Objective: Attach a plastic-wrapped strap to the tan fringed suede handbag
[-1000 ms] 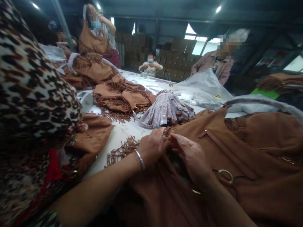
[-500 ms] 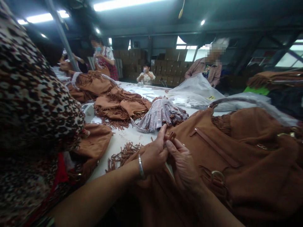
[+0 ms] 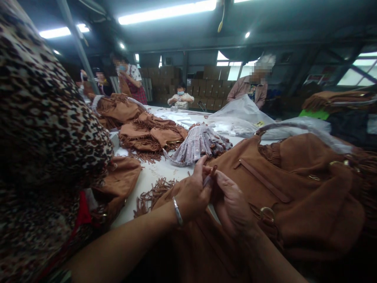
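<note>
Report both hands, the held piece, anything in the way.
Left hand holds strap; right hand alongside. Bag close on right. Bundle just beyond, not blocking.

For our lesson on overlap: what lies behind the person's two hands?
Beyond the left hand and right hand, a pale wrapped bundle and a large brown bag show. The hands cover whatever lies directly behind them.
</note>
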The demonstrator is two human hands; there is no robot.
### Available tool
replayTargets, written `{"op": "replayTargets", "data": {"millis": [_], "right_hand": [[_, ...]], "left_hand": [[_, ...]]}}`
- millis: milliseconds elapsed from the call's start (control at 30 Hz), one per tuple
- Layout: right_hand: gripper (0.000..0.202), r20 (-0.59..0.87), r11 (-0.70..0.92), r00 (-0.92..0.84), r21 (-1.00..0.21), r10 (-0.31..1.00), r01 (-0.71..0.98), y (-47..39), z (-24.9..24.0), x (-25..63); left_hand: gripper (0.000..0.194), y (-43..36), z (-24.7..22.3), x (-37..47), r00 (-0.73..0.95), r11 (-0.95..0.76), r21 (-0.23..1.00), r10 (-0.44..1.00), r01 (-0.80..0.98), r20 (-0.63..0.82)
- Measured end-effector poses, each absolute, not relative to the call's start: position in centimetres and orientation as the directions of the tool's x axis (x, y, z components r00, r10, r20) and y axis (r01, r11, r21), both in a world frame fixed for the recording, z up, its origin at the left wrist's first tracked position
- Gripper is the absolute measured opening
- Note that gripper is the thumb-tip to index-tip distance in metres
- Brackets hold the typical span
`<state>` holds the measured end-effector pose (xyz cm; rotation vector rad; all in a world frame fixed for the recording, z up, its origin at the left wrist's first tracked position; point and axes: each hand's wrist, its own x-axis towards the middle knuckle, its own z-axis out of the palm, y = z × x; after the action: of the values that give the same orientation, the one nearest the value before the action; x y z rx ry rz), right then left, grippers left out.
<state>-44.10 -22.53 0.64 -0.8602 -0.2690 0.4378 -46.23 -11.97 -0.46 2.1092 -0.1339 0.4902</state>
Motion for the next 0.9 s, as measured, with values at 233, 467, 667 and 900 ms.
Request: {"op": "replayTargets", "data": {"millis": [233, 467, 667, 900], "right_hand": [[0.029, 0.01, 0.543, 0.93, -0.814, 0.367, -0.206, -21.4, 0.0, -45.4], [0.019, -0.157, 0.593, 0.927, -0.729, 0.341, -0.342, -25.2, 2.5, -43.0], [0.02, -0.192, 0.278, 0.829, -0.882, 0.524, -0.38, -28.5, 4.6, -40.7], [0.045, 0.078, -0.254, 0.963, -0.956, 0.256, 0.145, -29.0, 2.2, -38.9]], "left_hand": [[0.073, -13.1, -1.3, -46.4, 0.9, -0.812, 0.563, 0.118, -0.155, 0.419], [0.073, -12.2, 0.3, -49.0, 0.849, -0.588, 0.724, 0.115, -0.36, 0.515], [0.03, -9.6, 1.1, -46.6, 0.868, -0.454, 0.846, 0.256, -0.281, 0.426], [0.031, -9.1, -0.7, -39.7, 0.955, -0.766, 0.641, 0.152, -0.049, 0.254]]}}
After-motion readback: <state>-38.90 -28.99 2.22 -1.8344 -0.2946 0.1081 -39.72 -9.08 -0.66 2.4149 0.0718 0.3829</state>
